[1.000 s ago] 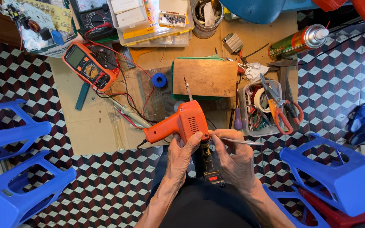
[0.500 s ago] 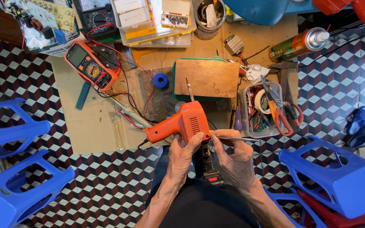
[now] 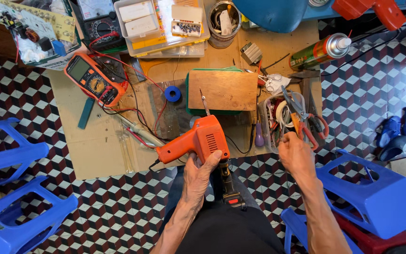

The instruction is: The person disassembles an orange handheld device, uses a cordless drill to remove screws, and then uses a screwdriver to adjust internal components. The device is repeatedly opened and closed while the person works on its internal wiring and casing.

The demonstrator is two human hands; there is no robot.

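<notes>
The left hand (image 3: 202, 175) is closed around an orange soldering gun (image 3: 196, 141), its grip pointing left and its thin tip reaching up and away toward a wooden block (image 3: 222, 89). A dark gadget (image 3: 229, 186) lies on the lap just right of this hand. The right hand (image 3: 294, 153) is curled at the near edge of a small tool tray (image 3: 265, 123), right beside orange-handled pliers (image 3: 301, 123); whether it pinches anything I cannot tell.
</notes>
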